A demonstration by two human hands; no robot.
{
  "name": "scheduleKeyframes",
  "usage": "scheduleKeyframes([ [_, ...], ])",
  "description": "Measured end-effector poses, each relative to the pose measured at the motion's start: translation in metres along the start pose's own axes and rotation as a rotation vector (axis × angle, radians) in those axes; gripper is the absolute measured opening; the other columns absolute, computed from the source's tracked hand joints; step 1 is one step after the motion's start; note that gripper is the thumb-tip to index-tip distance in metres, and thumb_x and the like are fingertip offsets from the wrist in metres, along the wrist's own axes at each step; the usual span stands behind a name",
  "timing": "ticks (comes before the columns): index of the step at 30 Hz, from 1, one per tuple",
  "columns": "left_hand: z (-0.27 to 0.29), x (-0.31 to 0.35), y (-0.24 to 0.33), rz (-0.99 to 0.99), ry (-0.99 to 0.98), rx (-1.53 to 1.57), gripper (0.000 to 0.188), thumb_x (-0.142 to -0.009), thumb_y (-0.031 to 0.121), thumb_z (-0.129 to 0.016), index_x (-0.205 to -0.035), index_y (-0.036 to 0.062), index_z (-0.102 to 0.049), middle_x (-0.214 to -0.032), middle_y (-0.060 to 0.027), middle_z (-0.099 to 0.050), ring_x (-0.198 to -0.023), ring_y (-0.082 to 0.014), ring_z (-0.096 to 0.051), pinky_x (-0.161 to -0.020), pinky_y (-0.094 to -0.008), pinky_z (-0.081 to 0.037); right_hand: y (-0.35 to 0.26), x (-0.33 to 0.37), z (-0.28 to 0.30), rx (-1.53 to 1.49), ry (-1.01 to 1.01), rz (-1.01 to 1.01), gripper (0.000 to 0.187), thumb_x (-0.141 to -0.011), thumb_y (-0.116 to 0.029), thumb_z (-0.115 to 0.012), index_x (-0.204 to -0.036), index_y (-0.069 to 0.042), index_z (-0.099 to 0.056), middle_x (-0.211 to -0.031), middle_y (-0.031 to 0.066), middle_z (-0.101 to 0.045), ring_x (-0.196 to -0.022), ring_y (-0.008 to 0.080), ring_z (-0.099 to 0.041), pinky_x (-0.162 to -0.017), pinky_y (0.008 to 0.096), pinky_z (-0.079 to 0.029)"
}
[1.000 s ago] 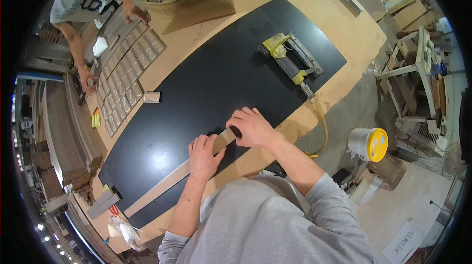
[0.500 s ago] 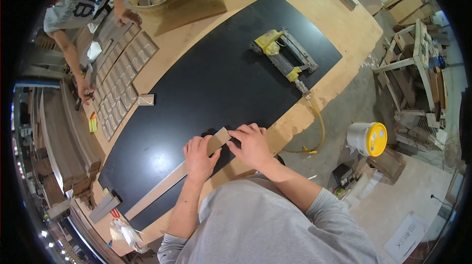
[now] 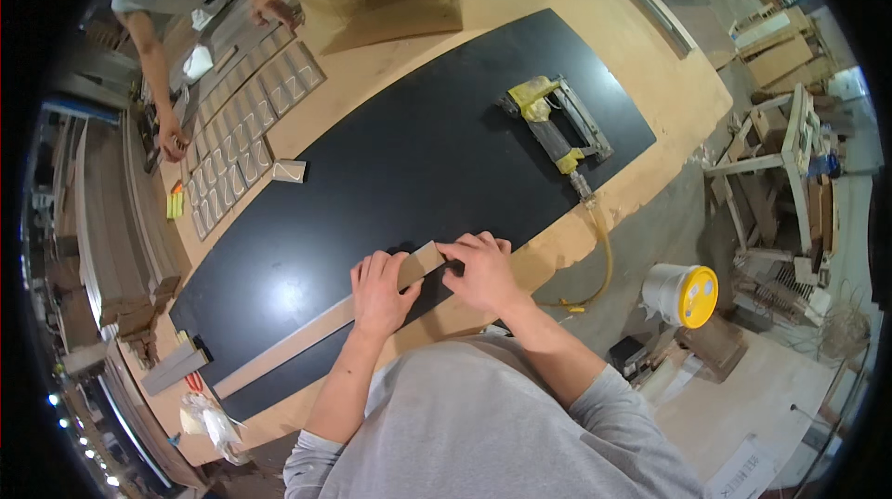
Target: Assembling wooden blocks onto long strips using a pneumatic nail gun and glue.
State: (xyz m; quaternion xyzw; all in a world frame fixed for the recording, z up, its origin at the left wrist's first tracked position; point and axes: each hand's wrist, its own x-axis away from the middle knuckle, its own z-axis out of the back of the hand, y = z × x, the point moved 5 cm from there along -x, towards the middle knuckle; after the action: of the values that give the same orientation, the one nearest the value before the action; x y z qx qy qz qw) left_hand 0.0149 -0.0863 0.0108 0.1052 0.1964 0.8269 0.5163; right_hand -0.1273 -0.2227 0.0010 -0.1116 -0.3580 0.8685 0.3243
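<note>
A long pale wooden strip point(image 3: 297, 336) lies along the near edge of a large black curved panel point(image 3: 390, 164). My left hand point(image 3: 379, 296) is closed around the strip near its right end, thumb on the near side. At that right end, my right hand point(image 3: 481, 271) is closed, with the index fingertip and thumb pressed to the strip's tip. A dark patch shows between these fingers; what it is cannot be made out. Farther off on the panel rests a nail gun point(image 3: 557, 127) with yellow wrapping, and a small wooden block point(image 3: 289, 171) sits at the panel's left edge.
At the far left a co-worker's hands point(image 3: 172, 138) are over rows of small blocks with glue lines point(image 3: 242, 141). Behind the panel stands a brown sack point(image 3: 390, 20) of offcuts. An air hose point(image 3: 606, 243) hangs off the table, near a white bucket point(image 3: 664, 293) on the right.
The whole view has turned slightly, shifting the far table parts downward. Both my hands keep their places on the strip, with the right fingers drawn slightly closer around its end.
</note>
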Motion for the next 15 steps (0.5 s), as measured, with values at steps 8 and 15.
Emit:
scheduleKeyframes([
  [8, 0.002, 0.003, -0.006, 0.048, -0.016, 0.035, 0.051, -0.083, 0.026, -0.087, -0.127, 0.0107, -0.067, -0.116, -0.0065, -0.061, -0.118, -0.0275, -0.059, -0.111, -0.0475, -0.041, 0.051, -0.074, 0.108, 0.144, 0.382, -0.055, 0.025, -0.086, -0.02, -0.081, -0.11, -0.014, -0.081, -0.115, 0.0087, -0.076, -0.111, 0.0313, -0.07, -0.099, 0.0461, -0.055],
  [15, -0.002, 0.006, -0.009, 0.03, -0.001, 0.078, 0.049, -0.084, 0.028, -0.086, -0.126, 0.0106, -0.067, -0.117, -0.0069, -0.06, -0.12, -0.027, -0.058, -0.113, -0.0484, -0.039, 0.118, -0.147, 0.127, 0.386, 0.344, -0.152, 0.087, -0.084, -0.019, -0.085, -0.16, -0.02, -0.045, -0.145, 0.0236, -0.052, -0.129, 0.0472, -0.057, -0.11, 0.0554, -0.048],
])
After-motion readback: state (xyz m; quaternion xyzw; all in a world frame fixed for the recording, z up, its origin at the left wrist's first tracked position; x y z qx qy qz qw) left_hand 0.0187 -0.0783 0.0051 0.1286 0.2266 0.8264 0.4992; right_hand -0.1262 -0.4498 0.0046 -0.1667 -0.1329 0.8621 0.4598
